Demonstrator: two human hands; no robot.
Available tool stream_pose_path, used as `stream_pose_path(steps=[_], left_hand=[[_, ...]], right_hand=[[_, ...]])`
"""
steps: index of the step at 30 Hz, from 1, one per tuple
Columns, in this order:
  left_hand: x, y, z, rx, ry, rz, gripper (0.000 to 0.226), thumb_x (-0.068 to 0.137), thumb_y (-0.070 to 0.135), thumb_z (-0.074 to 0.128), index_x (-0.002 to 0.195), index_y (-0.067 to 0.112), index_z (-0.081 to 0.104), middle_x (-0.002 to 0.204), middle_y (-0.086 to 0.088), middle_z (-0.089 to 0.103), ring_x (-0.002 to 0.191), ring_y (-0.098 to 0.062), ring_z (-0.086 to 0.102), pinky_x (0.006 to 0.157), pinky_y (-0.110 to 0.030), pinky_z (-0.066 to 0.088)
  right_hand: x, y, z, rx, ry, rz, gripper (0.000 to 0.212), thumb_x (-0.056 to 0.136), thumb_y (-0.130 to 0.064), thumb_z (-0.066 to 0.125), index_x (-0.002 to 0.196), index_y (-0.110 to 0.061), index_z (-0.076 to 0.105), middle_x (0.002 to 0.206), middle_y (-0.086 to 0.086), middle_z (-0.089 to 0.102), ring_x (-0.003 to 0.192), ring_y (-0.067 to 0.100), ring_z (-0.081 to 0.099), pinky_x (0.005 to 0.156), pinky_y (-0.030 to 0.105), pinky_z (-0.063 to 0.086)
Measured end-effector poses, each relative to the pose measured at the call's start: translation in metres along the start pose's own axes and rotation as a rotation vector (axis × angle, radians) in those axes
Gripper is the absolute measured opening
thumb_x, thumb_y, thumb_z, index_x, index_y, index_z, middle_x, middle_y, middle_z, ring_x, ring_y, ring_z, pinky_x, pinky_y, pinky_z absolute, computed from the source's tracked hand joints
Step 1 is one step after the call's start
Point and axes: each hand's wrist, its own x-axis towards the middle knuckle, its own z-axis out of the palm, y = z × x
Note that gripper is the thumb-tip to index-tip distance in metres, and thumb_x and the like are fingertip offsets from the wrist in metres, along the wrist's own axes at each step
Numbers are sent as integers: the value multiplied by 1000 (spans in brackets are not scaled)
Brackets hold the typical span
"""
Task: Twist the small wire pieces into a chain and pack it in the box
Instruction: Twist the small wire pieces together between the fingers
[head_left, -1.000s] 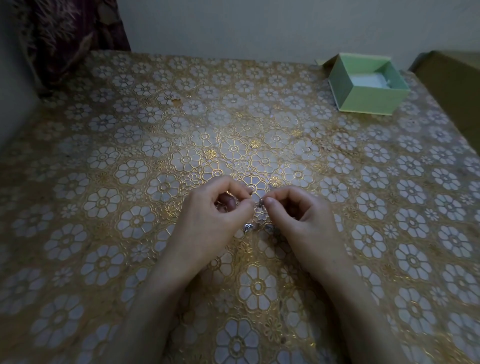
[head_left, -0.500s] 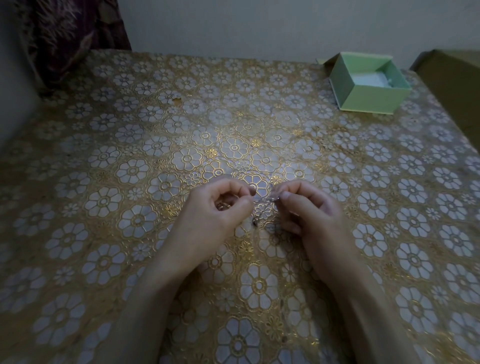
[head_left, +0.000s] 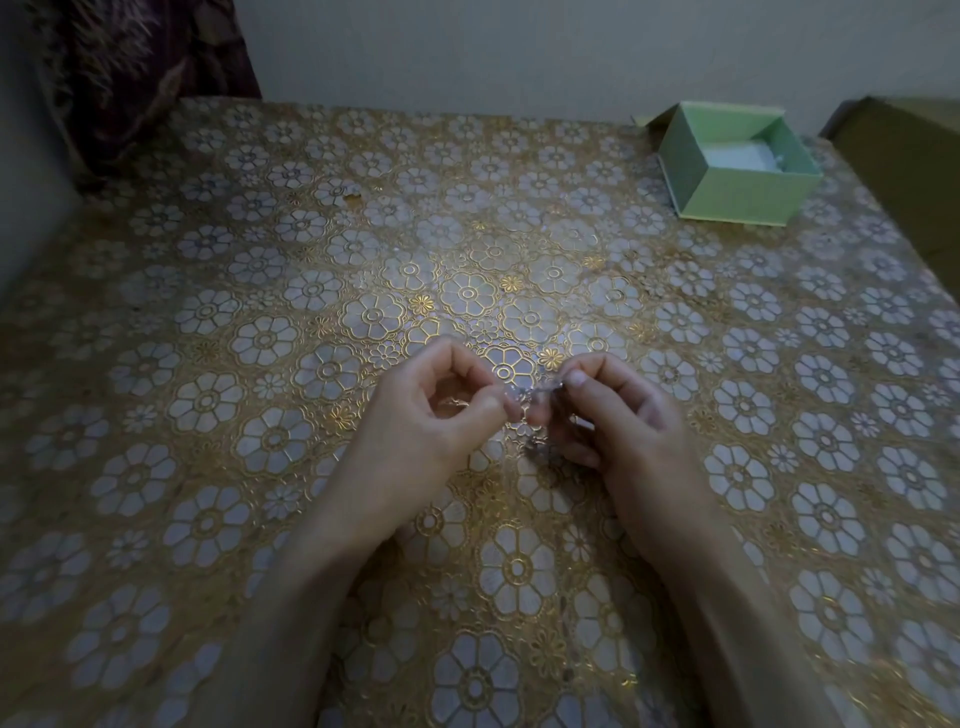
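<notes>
Spanning left to right above the table (head_left: 260, 338), wire chain (head_left: 535, 396) is pinched between left hand (head_left: 441, 431) and right hand (head_left: 618, 415), thumb and forefinger clamped on each end; loose tail hangs below. Green box (head_left: 737, 192) far right, open.

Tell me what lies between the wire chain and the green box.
Nothing visible. The chain, pinched between left hand and right hand, has only bare tablecloth between it and the open box at the far right.
</notes>
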Motion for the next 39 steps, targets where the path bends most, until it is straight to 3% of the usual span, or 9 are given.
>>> stream_pose_path(steps=[4, 10, 16, 18, 22, 25, 29, 37, 39], left_hand=[[0, 1, 0, -38, 9, -2, 11, 81, 15, 63, 73, 11, 57, 65, 5, 67, 65, -3, 61, 65, -19, 48], [0, -1, -3, -58, -24, 3, 11, 75, 23, 59, 72, 13, 60, 61, 0, 62, 60, -7, 58, 61, -18, 48], [-1, -2, -5, -28, -173, -21, 16, 76, 32, 60, 66, 20, 62, 69, 8, 67, 74, -17, 65, 70, -19, 49], [-2, -1, -6, -28, -210, -12, 20, 75, 38, 59, 70, 19, 65, 75, 6, 68, 70, -11, 62, 70, -20, 49], [0, 0, -3, -118, -145, -45, 19, 83, 22, 56, 79, 5, 63, 81, 4, 70, 69, 2, 62, 65, -12, 48], [-1, 1, 1, -133, -127, -49, 16, 91, 7, 53, 76, 6, 58, 90, -4, 73, 77, -3, 67, 66, -14, 51], [-1, 1, 3, -227, -179, -85, 18, 87, 21, 59, 79, 6, 54, 88, -8, 73, 70, -20, 69, 56, -19, 47], [1, -7, -1, -221, -130, -53, 10, 70, 37, 62, 67, 29, 66, 82, -17, 66, 65, -20, 52, 58, -25, 41], [2, -7, -3, -234, -130, -37, 12, 68, 37, 60, 65, 27, 65, 78, -3, 67, 61, -11, 47, 59, -24, 38]], right_hand=[[0, -1, 1, -13, 30, -4, 11, 81, -23, 51, 76, -14, 55, 56, -2, 57, 47, 5, 41, 42, 12, 30], [-1, -3, 1, -2, 96, -95, 12, 89, -16, 55, 79, -10, 55, 53, -4, 56, 42, 3, 38, 40, 11, 30], [0, -2, 0, -26, 120, -119, 12, 84, -21, 51, 79, -11, 55, 47, -5, 50, 41, 3, 36, 41, 12, 29], [0, -2, -1, -20, 117, -112, 12, 83, -22, 50, 80, -11, 55, 45, -4, 48, 41, 3, 35, 40, 12, 29], [1, -3, -3, -28, 106, -115, 12, 83, -22, 50, 79, -11, 55, 43, -5, 46, 40, 4, 34, 39, 12, 26], [1, -2, -4, -27, 99, -121, 11, 84, -21, 50, 80, -11, 54, 43, -6, 45, 40, 4, 34, 39, 12, 27], [1, -2, -5, -21, 87, -113, 11, 85, -23, 48, 81, -13, 53, 42, -6, 43, 39, 6, 32, 40, 16, 24], [-1, -5, -3, -50, 51, -132, 15, 91, -22, 52, 82, -10, 49, 46, 3, 57, 35, 5, 36, 38, 14, 29], [-1, -4, -3, -75, 40, -143, 13, 90, -21, 49, 82, -11, 49, 54, 6, 64, 37, 8, 34, 38, 14, 30]])
